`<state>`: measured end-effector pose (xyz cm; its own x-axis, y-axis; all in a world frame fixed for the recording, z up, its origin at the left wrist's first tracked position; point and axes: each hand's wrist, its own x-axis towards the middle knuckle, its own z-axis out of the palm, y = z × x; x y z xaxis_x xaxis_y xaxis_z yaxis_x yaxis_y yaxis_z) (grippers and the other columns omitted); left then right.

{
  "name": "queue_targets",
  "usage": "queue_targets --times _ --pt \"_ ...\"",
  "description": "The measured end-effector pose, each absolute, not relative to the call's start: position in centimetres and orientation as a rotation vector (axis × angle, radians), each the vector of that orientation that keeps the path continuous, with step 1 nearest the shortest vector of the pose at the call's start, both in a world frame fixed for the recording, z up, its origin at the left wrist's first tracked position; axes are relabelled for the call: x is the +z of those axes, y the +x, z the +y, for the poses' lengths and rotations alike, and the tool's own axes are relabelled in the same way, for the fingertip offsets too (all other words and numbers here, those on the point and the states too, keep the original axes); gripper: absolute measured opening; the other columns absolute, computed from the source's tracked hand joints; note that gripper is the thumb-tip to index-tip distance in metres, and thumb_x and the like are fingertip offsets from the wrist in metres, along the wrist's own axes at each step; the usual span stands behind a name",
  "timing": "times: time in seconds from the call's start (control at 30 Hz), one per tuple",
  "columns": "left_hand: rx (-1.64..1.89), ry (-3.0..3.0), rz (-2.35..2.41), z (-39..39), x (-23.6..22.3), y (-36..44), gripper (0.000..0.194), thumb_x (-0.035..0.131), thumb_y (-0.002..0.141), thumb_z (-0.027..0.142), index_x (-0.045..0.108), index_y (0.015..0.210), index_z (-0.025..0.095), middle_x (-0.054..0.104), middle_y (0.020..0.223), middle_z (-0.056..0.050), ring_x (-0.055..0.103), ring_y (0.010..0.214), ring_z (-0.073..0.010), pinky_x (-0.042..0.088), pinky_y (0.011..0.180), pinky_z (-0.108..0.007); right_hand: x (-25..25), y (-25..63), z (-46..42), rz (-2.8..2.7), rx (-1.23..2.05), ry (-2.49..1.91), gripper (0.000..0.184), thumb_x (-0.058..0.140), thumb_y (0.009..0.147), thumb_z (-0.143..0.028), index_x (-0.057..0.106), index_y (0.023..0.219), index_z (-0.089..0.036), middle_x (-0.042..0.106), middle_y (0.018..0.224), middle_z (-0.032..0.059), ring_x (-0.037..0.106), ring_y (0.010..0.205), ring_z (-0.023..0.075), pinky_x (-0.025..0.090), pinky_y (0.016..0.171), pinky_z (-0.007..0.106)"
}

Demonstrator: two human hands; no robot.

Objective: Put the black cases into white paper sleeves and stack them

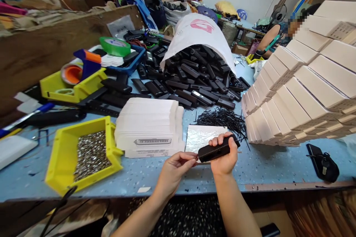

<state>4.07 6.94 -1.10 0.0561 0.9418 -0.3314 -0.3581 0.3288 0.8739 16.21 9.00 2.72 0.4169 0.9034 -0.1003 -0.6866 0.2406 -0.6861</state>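
Observation:
My right hand (224,153) is wrapped around a black stitched case (213,152), long and narrow, with a light seam line along its side. The case is held at a slight tilt over the front of the table. At the case's left end, my left hand (179,164) has thumb and fingers pinched together. Whatever is between those fingertips is too small to make out. Just behind my hands lies a white pad with a shiny clear film (201,137). A heap of thin black strips (222,120) sits behind the pad.
Left of my hands stand a stack of flat white cartons (150,118) and a yellow bin (55,155) of small metal parts. Black cases spill from a white sack (191,37) behind. White boxes (294,107) are piled at right, near a phone with keys (322,163). Another person's arm (269,37) shows beyond.

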Motion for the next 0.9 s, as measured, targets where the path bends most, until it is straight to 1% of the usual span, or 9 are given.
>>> queue_targets --times 0.07,0.17,0.27,0.4,0.47,0.57,0.7,0.8,0.9 --pt "1.139 0.699 1.082 6.9 -1.2 4.0 0.031 0.084 0.051 0.040 0.068 0.062 0.017 0.073 0.071 -0.004 0.066 0.065 -0.0158 0.056 0.066 -0.029 2.6 16.4 8.9 -0.331 1.133 -0.734 0.026 0.067 0.066 -0.042 0.051 0.072 -0.023 0.048 0.056 -0.0077 0.051 0.051 0.0096 0.046 0.055 0.025" --pt "1.171 0.737 1.080 7.1 -1.6 3.9 0.026 0.081 0.056 0.038 0.069 0.066 0.017 0.071 0.067 -0.003 0.064 0.064 -0.0149 0.054 0.066 -0.027 2.4 16.8 8.8 -0.324 1.138 -0.744 0.025 0.067 0.066 -0.041 0.051 0.073 -0.023 0.049 0.056 -0.0078 0.051 0.051 0.0097 0.046 0.054 0.025" --pt "1.187 0.801 1.068 7.2 -1.9 3.9 0.019 0.079 0.057 0.033 0.069 0.064 0.018 0.068 0.065 -0.001 0.061 0.064 -0.0131 0.050 0.064 -0.023 2.3 16.9 8.7 -0.348 1.122 -0.735 0.024 0.065 0.068 -0.041 0.050 0.074 -0.024 0.048 0.057 -0.0079 0.052 0.051 0.0095 0.046 0.055 0.025" --pt "1.177 0.880 1.054 7.2 -2.0 4.1 0.013 0.077 0.057 0.027 0.069 0.061 0.018 0.067 0.068 -0.001 0.061 0.067 -0.0130 0.049 0.066 -0.023 2.3 16.5 8.9 -0.356 1.100 -0.720 0.025 0.064 0.068 -0.042 0.048 0.075 -0.024 0.047 0.057 -0.0084 0.051 0.051 0.0092 0.046 0.055 0.025" --pt "1.177 0.888 1.059 7.1 -1.8 4.2 0.015 0.077 0.057 0.026 0.068 0.067 0.019 0.068 0.068 0.000 0.062 0.067 -0.0133 0.050 0.066 -0.023 2.2 16.2 9.1 -0.323 1.109 -0.724 0.026 0.064 0.067 -0.042 0.047 0.074 -0.024 0.046 0.056 -0.0086 0.050 0.050 0.0093 0.045 0.054 0.025" --pt "1.177 0.875 1.069 7.1 -1.4 4.3 0.023 0.076 0.057 0.026 0.060 0.072 0.020 0.066 0.064 0.003 0.063 0.064 -0.0129 0.052 0.064 -0.024 2.1 16.0 9.3 -0.256 1.116 -0.746 0.026 0.063 0.067 -0.042 0.045 0.074 -0.024 0.044 0.056 -0.0090 0.048 0.049 0.0091 0.044 0.053 0.025" --pt "1.192 0.945 1.119 7.1 -1.3 4.2 0.027 0.076 0.057 0.030 0.054 0.070 0.021 0.064 0.060 0.003 0.064 0.060 -0.0136 0.053 0.062 -0.025 1.8 15.8 9.4 -0.136 1.101 -0.763 0.028 0.063 0.064 -0.041 0.043 0.073 -0.024 0.041 0.054 -0.0104 0.044 0.047 0.0076 0.042 0.052 0.023" --pt "1.223 0.978 1.160 6.8 -2.0 4.2 0.028 0.076 0.059 0.034 0.053 0.066 0.020 0.064 0.061 0.002 0.064 0.060 -0.0141 0.054 0.061 -0.025 1.3 15.5 9.4 -0.039 1.094 -0.766 0.029 0.064 0.063 -0.039 0.042 0.072 -0.023 0.040 0.053 -0.0110 0.042 0.046 0.0069 0.041 0.051 0.021" --pt "1.255 0.993 1.208 6.0 -2.9 4.4 0.028 0.075 0.061 0.037 0.054 0.067 0.021 0.064 0.062 0.001 0.064 0.060 -0.0149 0.055 0.061 -0.026 0.7 14.9 9.4 -0.004 1.111 -0.786 0.027 0.063 0.063 -0.038 0.041 0.071 -0.023 0.040 0.053 -0.0107 0.042 0.046 0.0070 0.041 0.050 0.021"
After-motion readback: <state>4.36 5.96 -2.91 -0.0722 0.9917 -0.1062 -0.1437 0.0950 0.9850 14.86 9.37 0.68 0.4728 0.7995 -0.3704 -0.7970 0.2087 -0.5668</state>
